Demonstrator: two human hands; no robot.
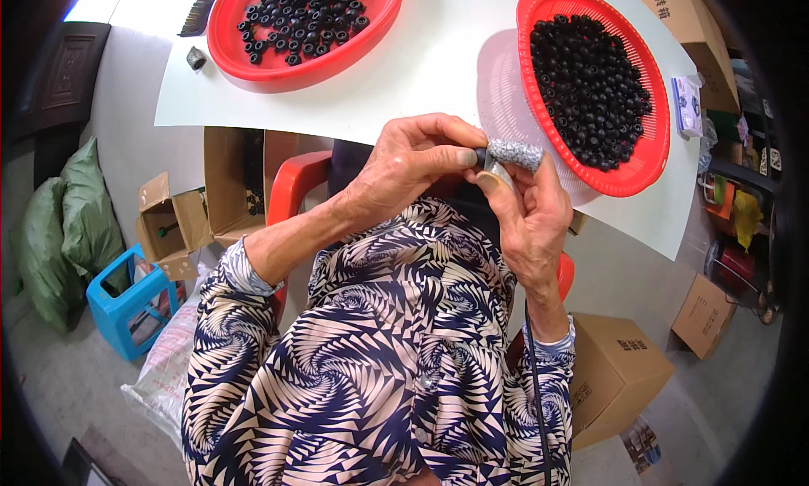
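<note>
My left hand (410, 159) pinches a small black ring-like part (480, 157) between thumb and fingertips, in front of my chest at the table's near edge. Against it, my right hand (536, 216) grips a grey speckled roll (517, 154), with a loose flap of the same greyish material hanging by the thumb. Fingers partly cover both pieces, so how they join cannot be made out. Right of my hands, a red basket (660, 153) holds a heap of small black round parts (590, 94). Similar hollow black parts (308, 27) lie spread in a red round tray (274, 81) at the far left.
On the white table (421, 73) are a small grey roll (195, 59), a black brush-like strip (202, 8) and a blue-white packet (688, 107). Around me stand cardboard boxes (619, 372), a blue stool (118, 317), green sacks (88, 221) and a red chair (297, 183).
</note>
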